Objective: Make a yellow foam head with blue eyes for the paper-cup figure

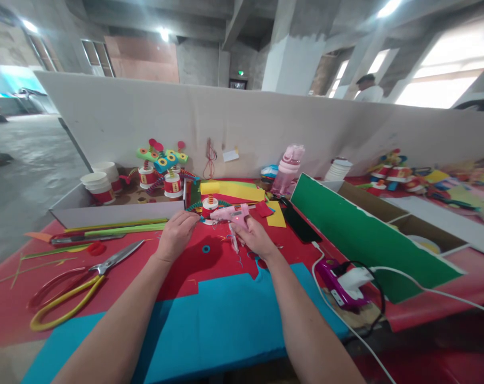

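Observation:
A pink glue gun [234, 214] is in my right hand [252, 234], its nozzle pointing left toward a small figure made from a paper cup [209, 207]. The cup figure has a yellow roll on top and green coiled arms. My left hand [178, 234] is just left of the cup, its fingers pinched together near the end of a coiled arm; whatever lies between the fingertips is too small to make out. A small blue ring [206, 249] lies on the red table cover [186, 272] between my hands.
Large scissors [102, 266] lie at the left. Behind them, a white box [118, 216] holds cups and finished figures. Blue sheets [226, 320] cover the front edge. A phone [301, 224], a purple power strip [338, 288] with cables and a green-sided box [362, 234] are at right.

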`<state>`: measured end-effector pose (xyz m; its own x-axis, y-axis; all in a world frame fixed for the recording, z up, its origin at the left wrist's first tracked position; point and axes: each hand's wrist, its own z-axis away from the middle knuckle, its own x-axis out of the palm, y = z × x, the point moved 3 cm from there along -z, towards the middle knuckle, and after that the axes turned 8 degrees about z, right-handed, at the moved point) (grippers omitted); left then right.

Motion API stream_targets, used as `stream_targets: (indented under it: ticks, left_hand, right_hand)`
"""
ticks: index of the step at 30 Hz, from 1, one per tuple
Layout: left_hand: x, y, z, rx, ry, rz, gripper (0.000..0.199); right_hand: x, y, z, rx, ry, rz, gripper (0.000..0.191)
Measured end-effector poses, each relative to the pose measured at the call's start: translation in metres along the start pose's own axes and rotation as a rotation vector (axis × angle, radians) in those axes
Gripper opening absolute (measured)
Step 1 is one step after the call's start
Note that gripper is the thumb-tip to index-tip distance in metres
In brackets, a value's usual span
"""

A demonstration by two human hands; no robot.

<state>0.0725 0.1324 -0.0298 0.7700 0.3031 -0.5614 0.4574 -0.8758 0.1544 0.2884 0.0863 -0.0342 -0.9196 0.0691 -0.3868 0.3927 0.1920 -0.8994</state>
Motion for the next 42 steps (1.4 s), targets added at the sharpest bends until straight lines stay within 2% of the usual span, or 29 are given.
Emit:
stream_targets:
  ticks: [3,6,10,13,18,20,22,26,31,33,35,36,38,40,42]
  left_hand:
    - [0.000,-0.001,0.001,-0.003,0.002,-0.003,0.019]
    - [0.000,-0.002,0.002,-0.002,0.011,0.008,0.018]
    - [0.001,-0.002,0.002,-0.021,0.036,0.033,0.018]
    - [0.001,0.000,0.001,-0.042,0.067,0.051,0.017]
    - [0.001,0.005,0.000,-0.045,0.076,0.050,0.016]
    - [0.001,0.005,0.000,-0.040,0.075,0.042,0.015]
    - [0.001,0.003,0.000,-0.040,0.073,0.034,0.015]
    - [0.003,-0.001,0.002,-0.048,0.078,0.022,0.014]
    - [0.002,0.001,0.004,-0.086,0.098,0.038,0.014]
    - [-0.001,0.001,-0.001,-0.118,0.122,0.058,0.014]
    - [-0.006,-0.001,-0.012,-0.147,0.149,0.059,0.013]
    - [-0.008,-0.004,-0.021,-0.163,0.151,0.053,0.013]
    - [-0.012,-0.012,-0.043,-0.226,0.142,0.042,0.016]
    - [-0.013,-0.024,-0.067,-0.363,0.112,0.067,0.019]
    - [-0.010,-0.035,-0.088,-0.535,0.091,0.150,0.022]
  right_hand:
    - [0.001,0.003,-0.001,-0.018,-0.047,-0.017,0.033]
    - [0.001,0.005,-0.002,-0.022,-0.040,-0.026,0.034]
    - [-0.002,0.006,-0.003,0.015,0.027,-0.027,0.034]
    - [-0.005,0.009,-0.005,0.054,0.068,-0.108,0.035]
    - [-0.012,0.032,-0.011,0.157,0.087,-0.121,0.033]
    - [-0.021,0.045,-0.014,0.240,0.146,0.026,0.032]
    - [-0.032,0.054,-0.016,0.309,0.210,0.287,0.033]
    - [-0.043,0.059,-0.013,0.470,0.192,0.686,0.047]
    - [-0.045,0.047,0.001,0.567,0.177,0.836,0.055]
    - [-0.050,0.038,0.005,0.582,0.237,0.864,0.056]
    - [-0.056,0.027,0.002,0.531,0.378,0.876,0.054]
    - [-0.057,0.021,-0.003,0.457,0.454,0.857,0.049]
    - [-0.054,0.008,-0.024,0.214,0.549,0.730,0.036]
    - [-0.043,0.000,-0.054,0.015,0.532,0.471,0.027]
    - [-0.028,-0.001,-0.086,-0.035,0.471,0.151,0.021]
